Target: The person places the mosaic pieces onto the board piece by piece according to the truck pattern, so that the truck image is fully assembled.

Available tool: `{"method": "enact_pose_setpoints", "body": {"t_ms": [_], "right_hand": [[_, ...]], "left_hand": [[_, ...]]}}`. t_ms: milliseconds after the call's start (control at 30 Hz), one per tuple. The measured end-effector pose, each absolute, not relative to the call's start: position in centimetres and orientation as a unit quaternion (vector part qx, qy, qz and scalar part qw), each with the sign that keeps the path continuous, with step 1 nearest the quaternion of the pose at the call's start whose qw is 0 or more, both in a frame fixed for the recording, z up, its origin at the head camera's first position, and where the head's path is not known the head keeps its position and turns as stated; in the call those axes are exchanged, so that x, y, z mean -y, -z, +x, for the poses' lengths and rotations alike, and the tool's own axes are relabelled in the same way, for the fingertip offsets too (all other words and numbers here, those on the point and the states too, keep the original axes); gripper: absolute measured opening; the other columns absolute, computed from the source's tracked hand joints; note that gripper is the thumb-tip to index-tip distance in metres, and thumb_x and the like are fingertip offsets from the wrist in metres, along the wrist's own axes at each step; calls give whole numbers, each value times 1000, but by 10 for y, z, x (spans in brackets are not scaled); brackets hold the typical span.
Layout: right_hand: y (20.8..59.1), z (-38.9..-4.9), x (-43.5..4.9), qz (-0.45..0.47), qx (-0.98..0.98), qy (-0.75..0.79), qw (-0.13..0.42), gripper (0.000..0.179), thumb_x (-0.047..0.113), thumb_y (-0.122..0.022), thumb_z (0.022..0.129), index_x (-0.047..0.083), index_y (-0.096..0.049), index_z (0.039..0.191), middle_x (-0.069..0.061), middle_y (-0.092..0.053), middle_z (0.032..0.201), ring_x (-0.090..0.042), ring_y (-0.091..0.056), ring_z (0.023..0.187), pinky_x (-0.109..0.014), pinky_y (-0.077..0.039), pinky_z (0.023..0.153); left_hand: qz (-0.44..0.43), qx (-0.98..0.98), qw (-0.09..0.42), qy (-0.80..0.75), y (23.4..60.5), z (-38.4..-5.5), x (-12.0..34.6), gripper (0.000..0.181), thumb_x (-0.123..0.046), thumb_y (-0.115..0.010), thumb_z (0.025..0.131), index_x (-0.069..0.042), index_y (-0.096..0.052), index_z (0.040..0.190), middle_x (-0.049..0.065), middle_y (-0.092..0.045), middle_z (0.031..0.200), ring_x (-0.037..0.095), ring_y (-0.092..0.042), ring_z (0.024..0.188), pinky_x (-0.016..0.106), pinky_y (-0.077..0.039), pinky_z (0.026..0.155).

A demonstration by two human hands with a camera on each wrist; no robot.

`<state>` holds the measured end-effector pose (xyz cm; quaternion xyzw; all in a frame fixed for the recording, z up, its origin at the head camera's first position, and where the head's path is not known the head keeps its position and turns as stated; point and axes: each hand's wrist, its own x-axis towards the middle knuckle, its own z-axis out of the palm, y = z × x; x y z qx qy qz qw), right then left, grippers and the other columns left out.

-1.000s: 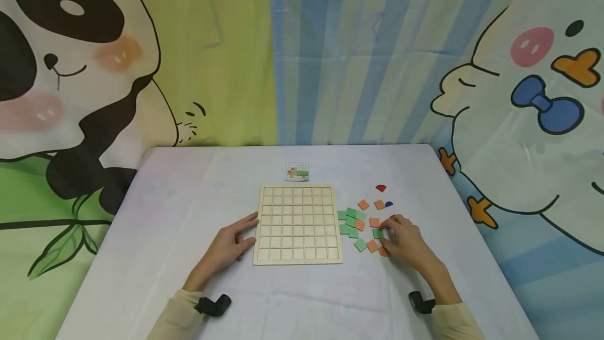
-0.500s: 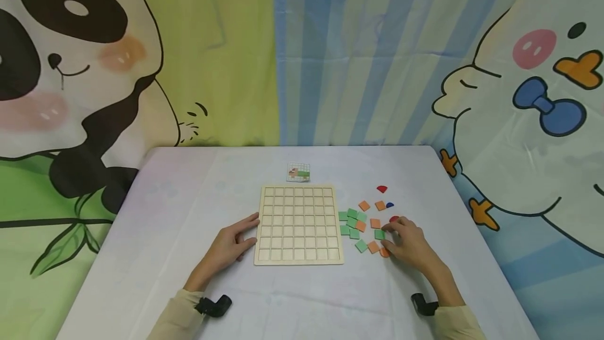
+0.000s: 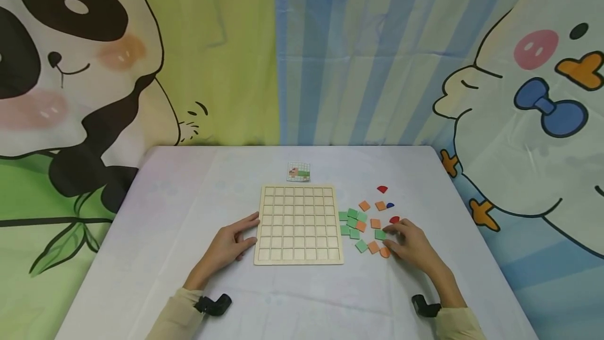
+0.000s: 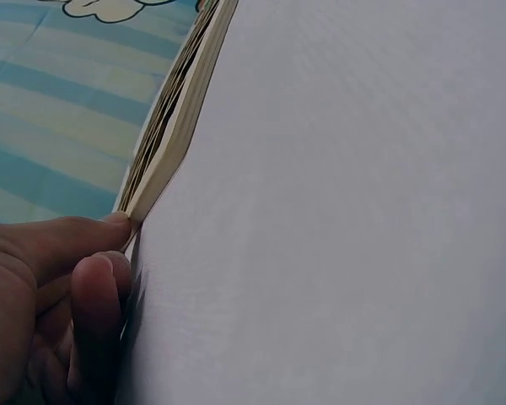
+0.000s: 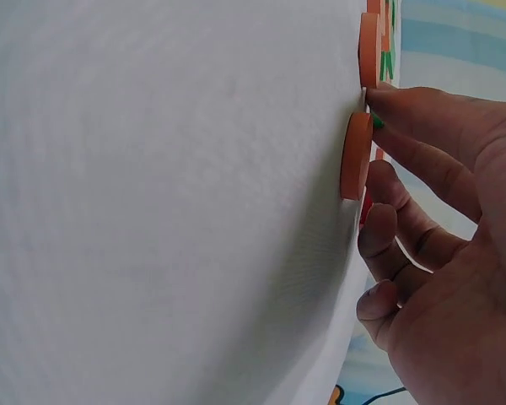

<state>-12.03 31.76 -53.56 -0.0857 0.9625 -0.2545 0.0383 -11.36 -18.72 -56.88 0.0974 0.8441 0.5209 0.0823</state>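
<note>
From here I have the right hand [image 3: 411, 243] with thumb and forefinger at a green tile [image 3: 379, 234]; I can't tell whether they pinch it. A rounded orange piece [image 3: 385, 252] lies just beside the thumb, a red piece [image 3: 394, 220] just beyond the fingers. Farther out, between those fingertips and the grid board [image 3: 298, 224], I see scattered orange tiles [image 3: 375, 223]. My left hand [image 3: 228, 243], fingers relaxed, touches the board's left edge. A picture card [image 3: 299, 172] lies beyond both hands' fingertips.

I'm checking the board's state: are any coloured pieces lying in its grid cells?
No, the head view shows every cell of the board bare, with the coloured pieces lying on the table beside it.
</note>
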Motion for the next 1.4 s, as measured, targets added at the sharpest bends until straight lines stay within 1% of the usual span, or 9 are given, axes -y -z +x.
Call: {"method": "enact_pose_setpoints", "body": {"t_ms": [167,433,567,700,933,1167,1400], "right_hand": [[536,-121,-318,-78,-963,253,44,26,15,-85,89,9,-78,114,-2,-64,100,-18,-51,89,-25,-46,72],[534,-121,-316,-73,-964,253,41,24,15,-83,90,7,-77,112,-1,-64,96,-17,-51,88,-25,-44,72],[533,-121,-313,-72,-964,253,32,25,16,-82,90,7,-76,112,-1,-64,95,-17,-52,87,-25,-46,73],[533,-122,-311,-74,-962,260,27,24,14,-81,90,6,-76,112,-1,-64,94,-17,-51,87,-24,-46,71],[533,-125,-305,-92,-960,263,8,22,11,-81,90,5,-76,110,-1,-66,94,-16,-53,85,-25,-48,72],[532,-128,-295,-89,-958,273,23,26,12,-82,89,6,-76,114,-1,-67,97,-18,-54,88,-24,-49,72],[532,-133,-284,-92,-957,275,21,28,14,-81,91,8,-77,118,-1,-68,99,-17,-54,89,-24,-49,75]], "left_hand": [[101,-841,76,-525,570,-113,187,54,-6,-78,96,-8,-63,147,3,-52,164,12,-53,44,29,-51,43],[115,-848,73,-512,571,-117,190,53,-8,-78,96,-7,-64,146,5,-51,165,8,-53,45,29,-51,42],[106,-849,92,-509,569,-120,192,53,-8,-79,95,-11,-65,146,-2,-48,167,9,-54,47,29,-50,41],[103,-850,108,-505,566,-121,193,55,-9,-79,95,-12,-63,148,-6,-47,168,10,-54,47,29,-50,41],[110,-848,112,-507,566,-121,193,56,-11,-79,96,-13,-62,150,-6,-46,168,10,-53,46,30,-49,39],[109,-843,115,-515,566,-121,193,57,-10,-79,95,-11,-62,150,0,-45,169,10,-52,45,30,-48,37],[98,-842,123,-515,566,-121,193,57,-11,-79,96,-16,-62,150,-8,-45,168,11,-53,46,29,-49,39]]}}
